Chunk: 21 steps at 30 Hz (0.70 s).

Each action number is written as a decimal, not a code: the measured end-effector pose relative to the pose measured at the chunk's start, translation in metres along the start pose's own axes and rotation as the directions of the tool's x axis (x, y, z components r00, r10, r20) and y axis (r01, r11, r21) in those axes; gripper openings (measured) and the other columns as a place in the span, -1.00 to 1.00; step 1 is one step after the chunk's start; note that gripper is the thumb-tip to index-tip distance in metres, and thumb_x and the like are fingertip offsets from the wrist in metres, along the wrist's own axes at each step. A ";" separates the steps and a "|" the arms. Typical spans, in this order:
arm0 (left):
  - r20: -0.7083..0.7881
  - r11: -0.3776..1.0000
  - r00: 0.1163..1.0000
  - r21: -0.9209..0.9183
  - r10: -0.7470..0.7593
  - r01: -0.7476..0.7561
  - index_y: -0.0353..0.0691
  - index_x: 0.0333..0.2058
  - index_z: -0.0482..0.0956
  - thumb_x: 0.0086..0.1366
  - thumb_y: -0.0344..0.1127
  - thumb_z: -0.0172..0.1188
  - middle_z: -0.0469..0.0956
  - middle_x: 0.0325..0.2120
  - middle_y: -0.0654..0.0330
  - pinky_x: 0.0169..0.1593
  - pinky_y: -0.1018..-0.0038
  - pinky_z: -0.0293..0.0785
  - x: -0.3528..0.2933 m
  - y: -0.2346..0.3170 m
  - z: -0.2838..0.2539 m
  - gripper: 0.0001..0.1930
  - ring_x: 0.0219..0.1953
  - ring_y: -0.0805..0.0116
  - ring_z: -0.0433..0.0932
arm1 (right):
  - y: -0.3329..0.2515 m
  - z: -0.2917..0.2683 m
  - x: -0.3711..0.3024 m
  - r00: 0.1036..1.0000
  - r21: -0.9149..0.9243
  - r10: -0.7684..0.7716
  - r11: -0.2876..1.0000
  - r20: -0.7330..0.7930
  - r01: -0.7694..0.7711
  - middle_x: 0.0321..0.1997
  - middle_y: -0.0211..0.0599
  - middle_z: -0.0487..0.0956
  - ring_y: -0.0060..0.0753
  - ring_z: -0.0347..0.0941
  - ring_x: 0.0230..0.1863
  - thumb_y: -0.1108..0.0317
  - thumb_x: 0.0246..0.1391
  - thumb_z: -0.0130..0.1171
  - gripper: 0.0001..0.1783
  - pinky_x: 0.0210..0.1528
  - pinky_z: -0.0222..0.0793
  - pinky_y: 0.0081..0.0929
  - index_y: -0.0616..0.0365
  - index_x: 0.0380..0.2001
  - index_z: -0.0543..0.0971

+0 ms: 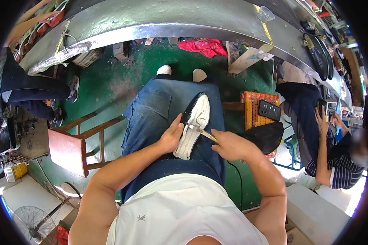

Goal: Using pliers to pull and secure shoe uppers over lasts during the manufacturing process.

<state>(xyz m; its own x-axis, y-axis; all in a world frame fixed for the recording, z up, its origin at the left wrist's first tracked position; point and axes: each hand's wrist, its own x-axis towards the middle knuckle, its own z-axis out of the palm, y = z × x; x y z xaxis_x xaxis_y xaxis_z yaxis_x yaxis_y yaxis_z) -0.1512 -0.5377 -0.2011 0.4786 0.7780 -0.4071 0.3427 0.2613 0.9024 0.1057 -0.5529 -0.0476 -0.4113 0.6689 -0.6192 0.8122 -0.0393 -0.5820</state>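
A black shoe (200,110) lies upside down across my lap, its whitish underside facing up and stitching showing along the edge. My left hand (171,135) is closed on its left side near the middle, fingers pressed to the edge. In my right hand (229,145) is a slim hand tool with a pale handle and a metal end (203,133). The metal end touches or hovers just over the shoe's underside by my left fingers; I cannot tell which. Its exact kind is unclear. Worn blue denim (151,106) covers my thighs beneath the shoe.
A long metal-topped bench (151,18) runs in front, with red cloth (204,47) beneath. At left stands a wooden stool (67,151); at right, a patterned seat (251,116) carries a phone (269,110). A seated person (323,134) is at right, another person's legs (37,87) at left.
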 end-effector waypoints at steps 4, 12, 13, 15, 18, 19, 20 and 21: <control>0.004 0.999 0.999 -0.015 0.040 -0.040 -0.36 0.48 -0.13 0.59 0.04 -0.27 0.06 0.45 -0.18 0.48 0.37 -0.04 -0.006 -0.004 0.001 -0.28 0.50 0.07 0.03 | -0.031 -0.033 0.012 0.974 -0.221 0.133 0.971 0.185 -0.090 -0.16 0.23 0.63 0.30 0.55 -0.06 0.27 0.20 0.17 -0.59 0.01 0.45 0.05 0.42 -0.03 0.50; 0.207 0.832 0.978 -0.543 0.001 0.114 -0.16 0.52 -0.18 0.46 -0.03 0.16 0.03 0.46 -0.04 0.48 0.36 -0.04 0.011 0.028 -0.020 -0.12 0.49 0.16 0.03 | 0.031 0.059 0.016 0.923 0.246 -0.019 0.961 -0.385 0.123 -0.32 0.04 0.61 0.20 0.57 -0.21 0.28 0.13 0.27 -0.71 -0.14 0.45 0.01 0.19 -0.13 0.55; 0.185 0.891 0.983 -0.449 0.021 0.066 -0.12 0.52 -0.16 0.40 -0.01 0.23 0.06 0.44 -0.07 0.48 0.34 -0.03 0.015 0.023 -0.020 -0.07 0.48 0.12 0.05 | 0.032 0.057 0.015 0.922 0.252 -0.017 0.960 -0.386 0.123 -0.32 0.04 0.61 0.20 0.57 -0.21 0.28 0.13 0.27 -0.71 -0.14 0.45 0.01 0.19 -0.13 0.55; 0.155 0.970 0.985 -0.239 0.070 -0.031 -0.05 0.52 -0.12 0.28 0.02 0.36 0.14 0.39 -0.12 0.47 0.31 0.00 0.022 0.014 -0.020 0.02 0.46 0.04 0.10 | 0.036 0.049 0.007 0.956 0.273 -0.053 0.953 -0.289 0.135 -0.21 0.05 0.60 0.17 0.56 -0.16 0.30 0.11 0.29 -0.61 -0.07 0.47 -0.04 0.21 -0.02 0.54; 0.165 0.994 0.985 -0.105 0.057 -0.040 -0.09 0.52 -0.19 0.35 -0.19 0.34 0.04 0.46 0.04 0.48 0.40 -0.08 0.025 0.012 -0.020 -0.01 0.46 0.30 0.04 | 0.018 0.029 -0.005 0.947 0.003 -0.062 0.998 -0.317 0.066 -0.07 0.10 0.57 0.14 0.54 -0.06 0.35 0.13 0.25 -0.53 0.01 0.48 -0.11 0.32 0.09 0.48; 0.154 0.995 0.985 -0.078 0.072 -0.060 -0.09 0.52 -0.19 0.35 -0.19 0.31 0.10 0.43 -0.01 0.47 0.37 -0.06 0.026 0.012 -0.018 -0.02 0.46 0.19 0.07 | 0.015 0.031 -0.006 0.908 -0.219 -0.108 0.976 -0.404 0.019 0.01 0.13 0.53 0.14 0.52 0.00 0.40 0.14 0.21 -0.47 0.06 0.49 -0.15 0.45 0.14 0.42; 0.163 0.995 0.984 -0.079 0.070 -0.058 -0.09 0.52 -0.19 0.35 -0.19 0.31 0.10 0.43 -0.01 0.47 0.37 -0.06 0.024 0.023 -0.017 -0.02 0.46 0.19 0.07 | 0.017 0.031 -0.005 0.909 -0.214 -0.100 0.977 -0.405 0.012 0.01 0.13 0.53 0.14 0.52 0.00 0.40 0.14 0.21 -0.47 0.06 0.49 -0.15 0.45 0.14 0.42; 0.130 0.997 0.991 0.074 0.010 -0.020 -0.09 0.52 -0.19 0.35 -0.19 0.29 0.14 0.41 -0.05 0.47 0.34 -0.03 0.021 0.034 -0.016 -0.04 0.44 0.11 0.11 | 0.021 0.029 -0.001 0.888 -0.335 -0.149 0.942 -0.436 -0.006 0.05 0.12 0.53 0.15 0.52 0.00 0.40 0.11 0.24 -0.45 0.10 0.48 -0.15 0.44 0.15 0.42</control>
<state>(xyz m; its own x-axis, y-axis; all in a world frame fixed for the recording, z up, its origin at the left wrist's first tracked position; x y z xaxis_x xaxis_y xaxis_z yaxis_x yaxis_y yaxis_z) -0.1426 -0.5032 -0.1768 0.5832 0.6994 -0.4133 0.3922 0.2031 0.8972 0.1112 -0.5762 -0.0744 -0.3061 0.9230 -0.2332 0.9063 0.2076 -0.3682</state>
